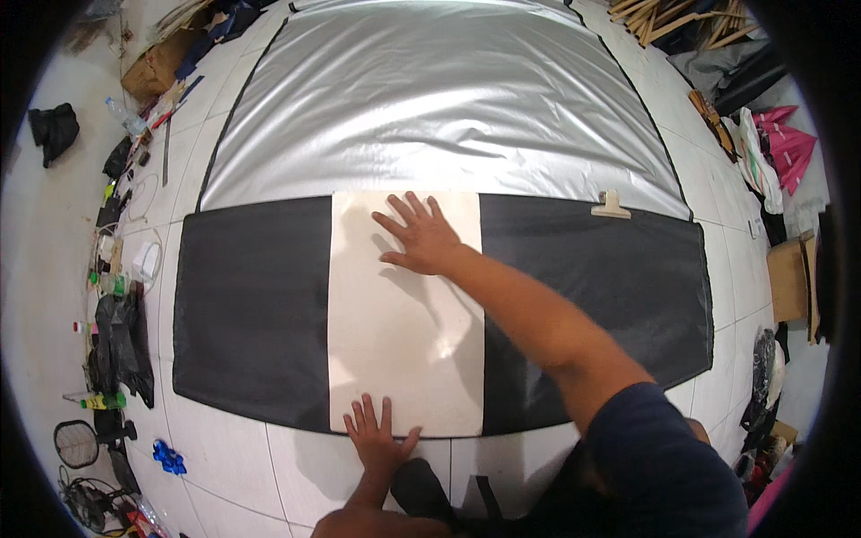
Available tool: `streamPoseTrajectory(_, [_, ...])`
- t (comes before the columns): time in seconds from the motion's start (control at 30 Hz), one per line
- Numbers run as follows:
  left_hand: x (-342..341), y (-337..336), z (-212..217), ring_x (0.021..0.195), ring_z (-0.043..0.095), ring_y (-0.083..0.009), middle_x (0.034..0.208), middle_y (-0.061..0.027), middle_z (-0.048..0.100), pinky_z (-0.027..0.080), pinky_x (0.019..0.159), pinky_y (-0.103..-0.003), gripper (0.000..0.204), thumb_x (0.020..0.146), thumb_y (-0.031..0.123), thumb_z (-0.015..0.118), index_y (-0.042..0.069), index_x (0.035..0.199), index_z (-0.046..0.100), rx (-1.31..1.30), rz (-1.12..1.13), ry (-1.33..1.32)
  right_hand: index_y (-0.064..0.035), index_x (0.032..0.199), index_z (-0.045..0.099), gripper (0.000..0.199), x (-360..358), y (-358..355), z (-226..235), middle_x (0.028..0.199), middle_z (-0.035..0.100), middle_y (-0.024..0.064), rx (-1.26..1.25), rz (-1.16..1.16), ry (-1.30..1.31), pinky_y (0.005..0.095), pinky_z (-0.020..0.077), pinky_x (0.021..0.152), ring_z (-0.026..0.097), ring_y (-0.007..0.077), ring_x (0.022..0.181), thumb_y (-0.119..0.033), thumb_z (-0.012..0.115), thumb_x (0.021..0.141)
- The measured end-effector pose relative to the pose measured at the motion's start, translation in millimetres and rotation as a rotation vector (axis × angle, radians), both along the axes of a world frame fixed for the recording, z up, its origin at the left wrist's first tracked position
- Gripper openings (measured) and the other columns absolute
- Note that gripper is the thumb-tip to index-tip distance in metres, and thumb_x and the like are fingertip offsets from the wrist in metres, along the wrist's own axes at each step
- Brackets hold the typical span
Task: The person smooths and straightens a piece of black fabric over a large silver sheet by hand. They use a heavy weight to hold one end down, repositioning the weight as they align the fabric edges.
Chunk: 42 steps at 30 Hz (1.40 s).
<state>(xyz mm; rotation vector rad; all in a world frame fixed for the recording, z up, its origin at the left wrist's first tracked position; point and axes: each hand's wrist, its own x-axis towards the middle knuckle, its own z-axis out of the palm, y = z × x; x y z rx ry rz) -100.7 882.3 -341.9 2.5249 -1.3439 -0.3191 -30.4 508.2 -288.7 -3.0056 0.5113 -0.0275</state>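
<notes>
A cream rectangular board (395, 345) lies across the middle of a wide black fabric panel (251, 305). My right hand (421, 235) rests near the board's far end, fingers spread. At its near edge my left hand (375, 441) presses down with the fingers apart. Neither hand holds anything. Beyond the black panel stretches a large silver sheet (448, 99) with dark edging, wrinkled in places. A beige bulldog clip (612, 204) sits on the far edge of the black panel, right of the board.
White floor tiles (224, 457) surround the fabric. Along the left lie black plastic bags (123, 336), bottles and a blue bow (169, 457). On the right are a cardboard box (789, 280), a pink bag (787, 148) and, farther back, wooden strips (673, 20).
</notes>
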Motion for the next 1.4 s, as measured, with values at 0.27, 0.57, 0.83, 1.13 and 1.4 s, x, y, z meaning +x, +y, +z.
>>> streamPoseTrajectory(0.27, [-1, 7, -11, 0.136, 0.015, -0.0472, 0.145, -0.0274, 0.024, 0.012, 0.103, -0.065, 0.079, 0.070, 0.056, 0.068, 0.007, 0.129, 0.048, 0.023, -0.001, -0.025, -0.0246, 0.147, 0.019, 0.080, 30, -11, -40, 0.154, 0.010, 0.0108, 0.110, -0.132, 0.141, 0.0593, 0.0075, 0.110, 0.008, 0.0331, 0.142, -0.073, 0.029, 0.084])
streamPoseTrajectory(0.57, [1, 5, -4, 0.134, 0.017, -0.0494, 0.144, -0.0295, 0.024, 0.010, 0.104, -0.065, 0.080, 0.070, 0.057, 0.067, 0.005, 0.129, 0.047, 0.061, -0.014, -0.027, -0.0232, 0.148, 0.017, 0.081, 32, -15, -32, 0.153, 0.012, 0.0134, 0.170, -0.115, 0.198, 0.0581, 0.0095, 0.110, 0.009, 0.0332, 0.141, -0.070, 0.033, 0.084])
streamPoseTrajectory(0.83, [-3, -1, 7, 0.136, 0.013, -0.0487, 0.146, -0.0304, 0.019, 0.007, 0.108, -0.060, 0.087, 0.070, 0.048, 0.068, 0.001, 0.137, 0.037, 0.134, 0.006, -0.002, -0.0125, 0.138, 0.037, 0.061, -92, -61, 12, 0.140, 0.036, 0.0180, 0.280, 0.203, 0.062, 0.0475, 0.0355, 0.101, 0.038, 0.0351, 0.127, -0.035, 0.060, 0.086])
streamPoseTrajectory(1.13, [-20, -10, 12, 0.137, 0.012, -0.0475, 0.148, -0.0292, 0.016, 0.006, 0.107, -0.062, 0.086, 0.075, 0.044, 0.061, 0.001, 0.141, 0.029, 0.116, -0.041, -0.072, -0.0103, 0.125, 0.049, 0.053, -354, -186, 49, 0.125, 0.049, 0.0155, 0.112, -0.461, 0.471, 0.0479, 0.0436, 0.092, 0.050, 0.0346, 0.115, -0.043, 0.058, 0.084])
streamPoseTrajectory(1.4, [-17, -8, 13, 0.134, 0.006, -0.0536, 0.148, -0.0322, 0.009, 0.005, 0.104, -0.066, 0.091, 0.081, 0.055, 0.057, 0.003, 0.145, 0.020, 0.130, -0.061, -0.029, -0.0126, 0.141, 0.031, 0.071, -307, -253, 5, 0.142, 0.033, 0.0171, 0.026, -0.819, 0.047, 0.0516, 0.0372, 0.099, 0.038, 0.0365, 0.127, -0.048, 0.056, 0.085])
